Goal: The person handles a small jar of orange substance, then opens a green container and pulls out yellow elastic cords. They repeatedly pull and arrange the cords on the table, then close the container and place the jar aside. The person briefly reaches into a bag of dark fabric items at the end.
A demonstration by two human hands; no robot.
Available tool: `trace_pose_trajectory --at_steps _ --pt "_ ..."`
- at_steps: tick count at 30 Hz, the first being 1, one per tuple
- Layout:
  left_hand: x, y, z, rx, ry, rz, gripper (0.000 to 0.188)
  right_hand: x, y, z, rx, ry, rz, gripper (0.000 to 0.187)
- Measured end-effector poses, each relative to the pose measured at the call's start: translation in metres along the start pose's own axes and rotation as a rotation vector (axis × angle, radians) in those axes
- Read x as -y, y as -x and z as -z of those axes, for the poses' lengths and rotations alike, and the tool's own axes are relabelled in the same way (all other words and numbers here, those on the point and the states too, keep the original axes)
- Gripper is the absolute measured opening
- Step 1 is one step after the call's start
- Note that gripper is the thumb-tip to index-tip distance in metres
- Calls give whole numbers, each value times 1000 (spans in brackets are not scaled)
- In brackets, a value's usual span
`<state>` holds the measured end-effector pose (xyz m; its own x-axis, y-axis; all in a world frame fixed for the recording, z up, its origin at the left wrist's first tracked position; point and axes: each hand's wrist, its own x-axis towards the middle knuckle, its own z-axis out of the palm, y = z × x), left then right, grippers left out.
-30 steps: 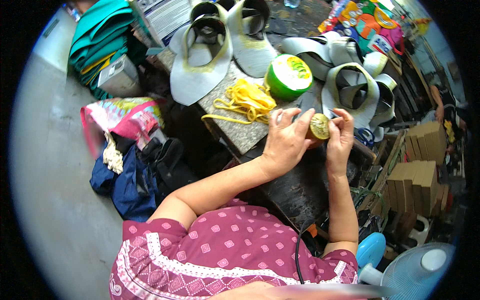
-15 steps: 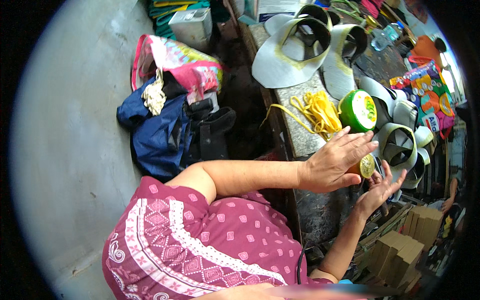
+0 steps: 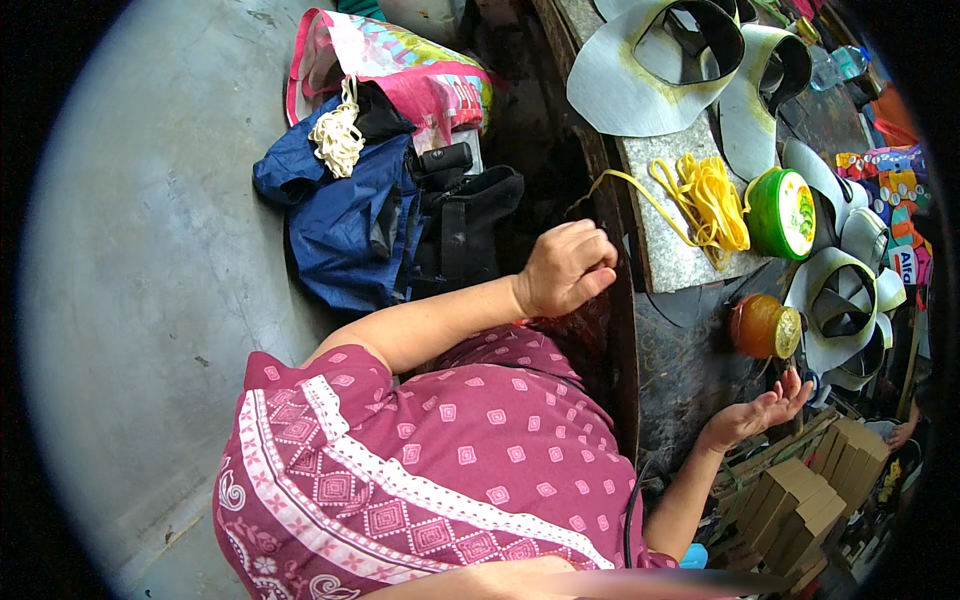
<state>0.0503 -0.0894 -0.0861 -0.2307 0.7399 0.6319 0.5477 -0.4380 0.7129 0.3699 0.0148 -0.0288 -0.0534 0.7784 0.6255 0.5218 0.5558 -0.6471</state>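
My left hand (image 3: 568, 268) hangs in front of the bench's near edge, its fingers curled into a loose fist with nothing showing in them. Over the dark bench top, my right hand (image 3: 757, 412) is open, palm up and fingers slightly bent, holding nothing. Close beyond its fingertips stands an orange-brown jar (image 3: 757, 328) with a gold top. A green round tub (image 3: 780, 213) sits farther along the bench. Beside it a bundle of yellow tape (image 3: 705, 208) lies on a pale stone slab (image 3: 665, 265), one loose end trailing over the edge.
Grey curved visor-like pieces (image 3: 655, 75) with yellowish edges cover the bench's far part. Brown cartons (image 3: 790, 505) stand at lower right. On the left are a blue cloth bag (image 3: 345, 235), a cream cord bundle (image 3: 338, 140) and a pink-edged bag (image 3: 440, 95).
My left hand has moved left, away from the jar, and its spread fingers have curled. My right hand has lowered slightly, palm turned up. The view has shifted, showing the jar fully.
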Motion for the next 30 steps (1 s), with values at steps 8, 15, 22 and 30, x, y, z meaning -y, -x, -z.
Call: trace_pose_trajectory --at_steps 8,15,22,30 --pt "64 71 1 682 -596 413 32 -14 -8 2 -5 -97 -139 69" --pt "95 90 10 699 -708 584 38 -11 -7 -1 -13 -209 -254 65" --pt "94 75 4 1000 -824 717 30 -7 -6 -1 3 -231 -212 63" --pt "88 72 -3 1083 -925 748 31 -10 -6 -2 0 -266 -203 64"
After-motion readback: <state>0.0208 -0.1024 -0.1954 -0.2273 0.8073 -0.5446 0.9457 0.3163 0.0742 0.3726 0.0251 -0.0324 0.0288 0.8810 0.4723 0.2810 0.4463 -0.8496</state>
